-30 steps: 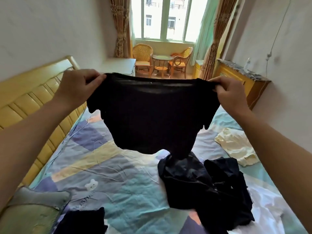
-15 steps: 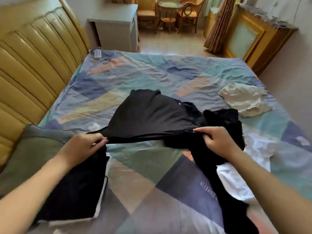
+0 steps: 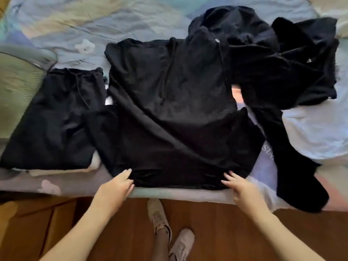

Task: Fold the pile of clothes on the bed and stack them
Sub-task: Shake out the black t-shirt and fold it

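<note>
Left hand (image 3: 117, 184) and right hand (image 3: 240, 187), grip apart, straight fingers touching black shirt (image 3: 169, 110) hem on bed (image 3: 79, 25)

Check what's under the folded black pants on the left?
Folded black pants sit on a pale garment, only its edge showing along the near side. The rest is covered.

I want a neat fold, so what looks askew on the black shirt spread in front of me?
The black shirt is not flat: a ridge of cloth runs down its middle, and its far right corner lies over the unfolded black pile. Both hands touch its near edge.
</note>
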